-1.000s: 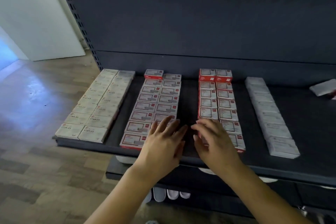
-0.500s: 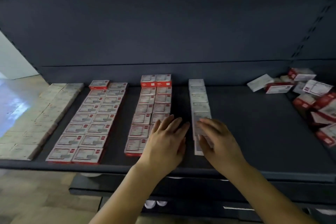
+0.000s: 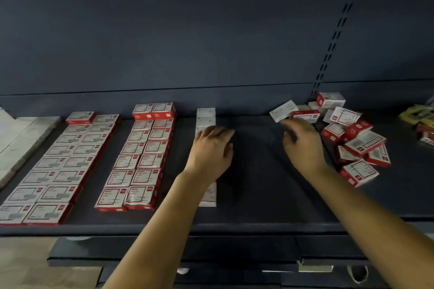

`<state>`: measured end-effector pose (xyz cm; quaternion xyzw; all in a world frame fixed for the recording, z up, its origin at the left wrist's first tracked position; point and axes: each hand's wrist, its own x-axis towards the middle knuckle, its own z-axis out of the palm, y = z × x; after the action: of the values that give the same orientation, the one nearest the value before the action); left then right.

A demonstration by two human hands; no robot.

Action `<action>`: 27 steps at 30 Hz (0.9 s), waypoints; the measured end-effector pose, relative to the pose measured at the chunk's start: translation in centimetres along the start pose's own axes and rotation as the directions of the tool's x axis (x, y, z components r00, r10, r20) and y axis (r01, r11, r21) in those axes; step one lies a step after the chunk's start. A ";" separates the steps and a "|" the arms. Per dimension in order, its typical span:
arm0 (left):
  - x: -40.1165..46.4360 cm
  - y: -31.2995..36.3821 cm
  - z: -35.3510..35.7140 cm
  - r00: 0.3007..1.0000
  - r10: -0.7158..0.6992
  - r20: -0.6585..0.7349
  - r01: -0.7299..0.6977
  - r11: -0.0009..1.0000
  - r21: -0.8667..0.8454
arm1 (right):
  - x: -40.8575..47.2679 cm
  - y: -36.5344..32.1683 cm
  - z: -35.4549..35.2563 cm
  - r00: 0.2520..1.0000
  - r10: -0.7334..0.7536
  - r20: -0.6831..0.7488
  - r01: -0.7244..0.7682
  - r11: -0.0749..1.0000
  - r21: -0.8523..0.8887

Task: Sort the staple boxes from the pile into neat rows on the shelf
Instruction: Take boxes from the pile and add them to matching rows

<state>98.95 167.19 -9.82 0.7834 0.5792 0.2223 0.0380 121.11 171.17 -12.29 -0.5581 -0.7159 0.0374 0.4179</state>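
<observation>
**Staple boxes in rows, pile at the right**

Staple boxes in a single white column [image 3: 206, 122] run front to back along the middle of the shelf [image 3: 258, 195], and the left hand [image 3: 211, 150] lies palm down over that column, fingers loosely bent toward the right. Whether those fingers grip a box or merely rest on the column cannot be told; boxes of the column show beyond the knuckles and again below the wrist. The right hand [image 3: 301, 145] is stretched toward the back right, blurred, fingers spread and relaxed, holding nothing. Its fingertips are just beside a white box [image 3: 283, 110] that lies tilted at the near edge of the pile [image 3: 352, 138].

That pile is a loose heap of red-and-white boxes, lying at all angles, some leaning on one another, close to the slotted upright of the shelf's back panel [image 3: 211, 30]. Left of the white column stands a double row of red-edged boxes [image 3: 141, 157], its rearmost pair stacked higher. Further left is a second double row [image 3: 63, 166], and at the far left edge pale boxes [image 3: 21, 141] lie in rows too. At the far right something yellow and packaged [image 3: 418, 112] lies on the shelf, too blurred to name.
</observation>
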 end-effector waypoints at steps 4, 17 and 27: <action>2.5 0.1 0.5 0.997 -0.058 0.056 0.056 0.998 0.043 | 4.2 2.0 -1.0 0.992 0.088 0.092 -0.064 0.969 -0.239; 1.1 0.4 1.4 0.992 -0.025 0.126 0.019 0.999 0.045 | 5.8 6.2 -1.2 0.915 0.193 0.353 0.098 0.744 -0.661; -0.2 1.0 0.7 0.984 -0.154 -0.087 0.096 0.878 -0.470 | 2.9 -1.4 -0.8 0.914 0.297 0.276 -0.377 0.873 0.309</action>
<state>100.06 166.87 -10.20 0.6975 0.5599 0.3986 0.2027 120.45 172.75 -9.44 -0.5824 -0.6299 0.3002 0.4169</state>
